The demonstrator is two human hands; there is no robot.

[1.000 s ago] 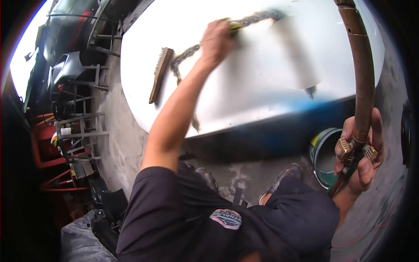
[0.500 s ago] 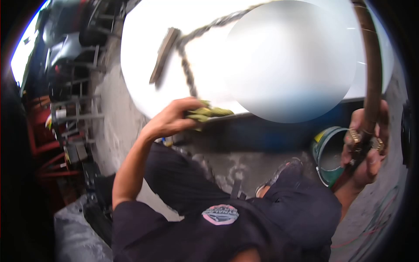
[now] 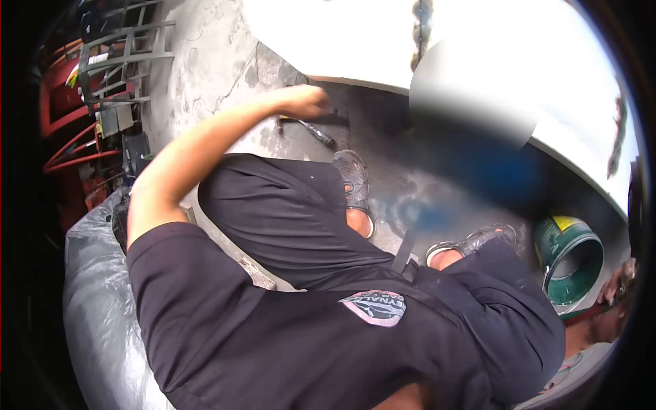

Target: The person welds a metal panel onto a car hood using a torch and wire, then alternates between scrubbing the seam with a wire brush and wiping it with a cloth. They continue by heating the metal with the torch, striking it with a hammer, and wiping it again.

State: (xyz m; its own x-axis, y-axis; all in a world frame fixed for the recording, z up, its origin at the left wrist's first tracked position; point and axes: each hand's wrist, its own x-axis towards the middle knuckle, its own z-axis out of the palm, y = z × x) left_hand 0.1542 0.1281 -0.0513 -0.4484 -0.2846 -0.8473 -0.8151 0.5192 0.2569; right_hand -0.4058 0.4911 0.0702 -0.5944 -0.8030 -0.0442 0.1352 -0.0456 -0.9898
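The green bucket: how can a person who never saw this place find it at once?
Start from the big white curved panel. Under its right lower edge, on the concrete floor beside the person's right shoe, stands the green bucket. It is the only round open container, with a yellow label patch.

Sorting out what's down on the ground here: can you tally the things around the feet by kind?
Shoes: 2
Green buckets: 1
Dark-handled tools by the left hand, tool at: 1
Chains: 1
Total: 5
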